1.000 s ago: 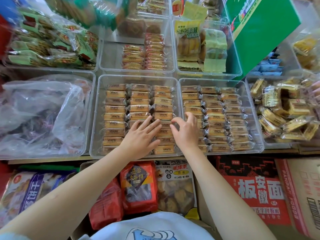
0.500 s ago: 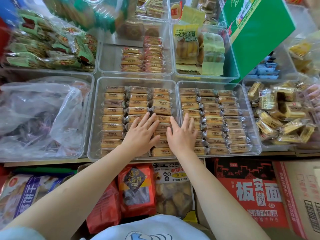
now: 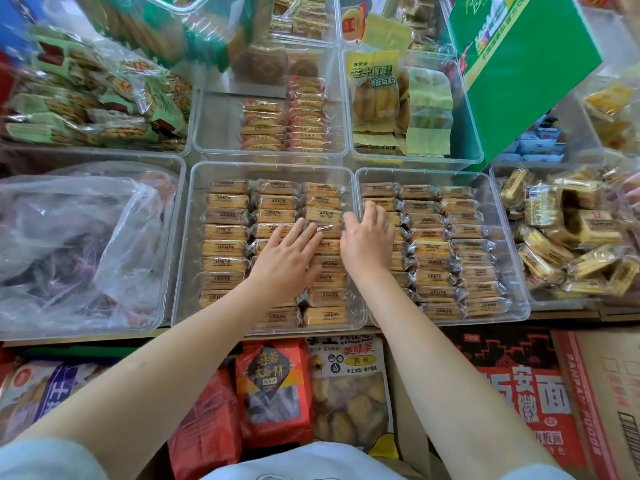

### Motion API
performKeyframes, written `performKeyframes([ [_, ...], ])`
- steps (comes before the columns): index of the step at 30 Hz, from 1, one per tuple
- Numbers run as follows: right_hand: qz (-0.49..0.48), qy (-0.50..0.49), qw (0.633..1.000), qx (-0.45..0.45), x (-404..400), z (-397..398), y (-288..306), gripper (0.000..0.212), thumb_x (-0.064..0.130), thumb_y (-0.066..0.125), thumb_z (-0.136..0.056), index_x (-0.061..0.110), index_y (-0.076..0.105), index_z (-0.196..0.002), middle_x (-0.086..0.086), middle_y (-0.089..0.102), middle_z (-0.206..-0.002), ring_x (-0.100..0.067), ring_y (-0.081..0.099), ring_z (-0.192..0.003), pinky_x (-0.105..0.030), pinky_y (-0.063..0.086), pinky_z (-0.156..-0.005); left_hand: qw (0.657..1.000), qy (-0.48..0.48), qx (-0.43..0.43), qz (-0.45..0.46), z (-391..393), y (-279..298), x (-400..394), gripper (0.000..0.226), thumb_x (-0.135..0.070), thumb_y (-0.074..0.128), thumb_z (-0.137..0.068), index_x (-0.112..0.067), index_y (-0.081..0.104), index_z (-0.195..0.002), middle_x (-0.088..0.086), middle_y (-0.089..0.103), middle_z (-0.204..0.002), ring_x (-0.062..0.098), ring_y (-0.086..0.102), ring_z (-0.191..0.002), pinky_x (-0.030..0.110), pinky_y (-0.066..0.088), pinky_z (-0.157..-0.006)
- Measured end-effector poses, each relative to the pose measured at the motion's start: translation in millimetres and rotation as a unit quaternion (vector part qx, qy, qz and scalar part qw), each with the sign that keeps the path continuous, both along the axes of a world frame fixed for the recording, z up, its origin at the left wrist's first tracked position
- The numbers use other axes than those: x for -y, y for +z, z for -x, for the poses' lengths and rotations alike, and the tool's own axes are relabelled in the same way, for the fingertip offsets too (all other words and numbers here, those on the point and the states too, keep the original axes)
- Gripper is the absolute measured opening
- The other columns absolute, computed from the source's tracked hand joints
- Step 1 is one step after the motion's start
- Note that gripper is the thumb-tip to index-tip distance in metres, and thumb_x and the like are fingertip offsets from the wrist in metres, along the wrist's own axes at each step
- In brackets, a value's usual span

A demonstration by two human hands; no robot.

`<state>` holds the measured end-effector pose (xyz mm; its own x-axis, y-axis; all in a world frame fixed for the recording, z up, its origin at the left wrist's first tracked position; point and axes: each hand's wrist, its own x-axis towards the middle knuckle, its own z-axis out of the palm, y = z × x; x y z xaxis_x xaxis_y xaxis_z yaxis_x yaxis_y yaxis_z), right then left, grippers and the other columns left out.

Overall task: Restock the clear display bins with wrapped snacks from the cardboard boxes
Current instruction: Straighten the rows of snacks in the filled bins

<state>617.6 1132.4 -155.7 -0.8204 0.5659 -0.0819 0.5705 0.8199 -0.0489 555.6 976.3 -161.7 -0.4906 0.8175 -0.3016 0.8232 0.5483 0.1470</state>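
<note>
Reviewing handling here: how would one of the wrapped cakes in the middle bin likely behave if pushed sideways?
Probably slides easily: the wrapped cakes have glossy film wrappers and sit on smooth clear plastic in the middle bin. Likely light and slightly squashy, so the left hand resting flat on the rows seems sensible. Tight packing suggests that neighbours would shift too; the flat bars look unlikely to roll.

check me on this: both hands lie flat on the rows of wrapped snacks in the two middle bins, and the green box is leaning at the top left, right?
Not quite. In the head view the green box leans at the top right, not the left. The rest holds: the left hand and right hand lie flat on the wrapped snacks.
</note>
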Motion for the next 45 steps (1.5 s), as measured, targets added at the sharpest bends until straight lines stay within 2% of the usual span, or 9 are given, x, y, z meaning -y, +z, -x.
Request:
performKeyframes([
  [6,0.015,-0.005,0.998,-0.069,0.7,-4.7,-5.7,0.017,0.023,0.057,-0.098,0.012,0.068,-0.103,-0.019,0.048,-0.142,-0.037,0.044,-0.13,-0.05,0.039,-0.098,1.0,-0.009,-0.012,0.005,-6.2,-4.4,9.8,0.069,-0.055,0.017,-0.105,-0.019,-0.001,-0.161,0.001,-0.004,-0.169,0.021,-0.015,-0.154,0.044,-0.009,-0.123],
  [11,0.058,-0.007,0.998,0.001,3.1,-8.6,-4.2,0.044,0.051,0.058,-0.094,0.018,0.054,-0.124,-0.017,0.035,-0.15,-0.036,0.03,-0.141,-0.053,0.035,-0.105,1.0,0.002,-0.004,-0.006,-6.2,-8.6,8.5,0.07,-0.056,0.017,-0.104,-0.019,0.001,-0.161,0.001,-0.002,-0.169,0.02,-0.015,-0.154,0.045,-0.007,-0.124],
  [15,0.074,-0.029,0.997,0.026,0.6,3.6,0.5,0.049,0.048,0.061,-0.094,0.026,0.044,-0.134,-0.017,0.023,-0.158,-0.035,0.02,-0.147,-0.056,0.028,-0.111,1.0,0.02,0.005,-0.015,-5.9,-7.6,7.4,0.069,-0.055,0.018,-0.105,-0.021,0.0,-0.162,-0.001,-0.002,-0.169,0.018,-0.014,-0.154,0.044,-0.005,-0.125],
  [21,0.108,-0.021,0.992,0.065,-9.7,11.6,12.2,0.055,0.044,0.07,-0.089,0.031,0.043,-0.136,-0.015,0.015,-0.161,-0.035,0.013,-0.149,-0.058,0.021,-0.115,0.999,0.029,0.006,-0.031,-12.2,-9.1,14.3,0.066,-0.054,0.022,-0.105,-0.024,0.006,-0.162,-0.001,0.007,-0.169,0.021,-0.008,-0.155,0.045,0.0,-0.124],
  [26,0.092,0.013,0.996,-0.008,-0.3,0.2,6.8,0.033,0.03,0.071,-0.09,0.027,0.062,-0.122,-0.017,0.02,-0.161,-0.038,0.021,-0.147,-0.057,0.026,-0.111,0.999,0.015,0.017,-0.048,-8.2,-12.9,19.0,0.067,-0.057,0.019,-0.103,-0.027,0.009,-0.162,-0.002,0.008,-0.168,0.02,-0.009,-0.155,0.046,0.003,-0.124],
  [29,0.07,0.028,0.996,-0.056,6.7,-10.2,-2.8,0.021,0.027,0.074,-0.089,0.022,0.073,-0.109,-0.019,0.027,-0.16,-0.041,0.029,-0.143,-0.059,0.03,-0.108,0.999,-0.004,0.01,-0.045,-3.9,-15.5,23.7,0.077,-0.063,0.003,-0.095,-0.025,0.012,-0.161,-0.002,0.006,-0.168,0.02,-0.01,-0.155,0.046,0.004,-0.124],
  [33,0.105,-0.049,0.993,-0.022,9.5,-7.9,-2.8,0.033,0.041,0.063,-0.095,0.031,0.068,-0.126,-0.013,0.017,-0.164,-0.037,0.021,-0.148,-0.058,0.026,-0.113,1.0,0.004,-0.004,-0.005,-2.2,-10.3,12.1,0.075,-0.064,0.007,-0.099,-0.022,0.008,-0.161,-0.006,-0.004,-0.168,0.018,-0.014,-0.154,0.046,0.007,-0.123],
  [40,0.122,-0.049,0.99,-0.054,10.6,-12.1,-3.5,0.029,0.036,0.068,-0.092,0.026,0.072,-0.12,-0.012,0.031,-0.158,-0.032,0.026,-0.145,-0.051,0.025,-0.112,1.0,-0.006,0.014,-0.005,-1.8,-8.4,17.4,0.073,-0.061,0.012,-0.1,-0.023,0.012,-0.161,-0.007,0.002,-0.168,0.017,-0.014,-0.154,0.046,0.005,-0.124],
  [45,0.081,-0.036,0.985,-0.146,-2.4,5.1,2.2,0.025,0.026,0.068,-0.093,0.016,0.07,-0.116,-0.017,0.047,-0.144,-0.035,0.044,-0.132,-0.052,0.038,-0.099,0.998,-0.014,0.015,-0.053,3.1,-4.2,10.9,0.069,-0.057,0.019,-0.101,-0.022,0.018,-0.161,-0.001,0.018,-0.167,0.019,-0.001,-0.156,0.045,0.001,-0.124],
])
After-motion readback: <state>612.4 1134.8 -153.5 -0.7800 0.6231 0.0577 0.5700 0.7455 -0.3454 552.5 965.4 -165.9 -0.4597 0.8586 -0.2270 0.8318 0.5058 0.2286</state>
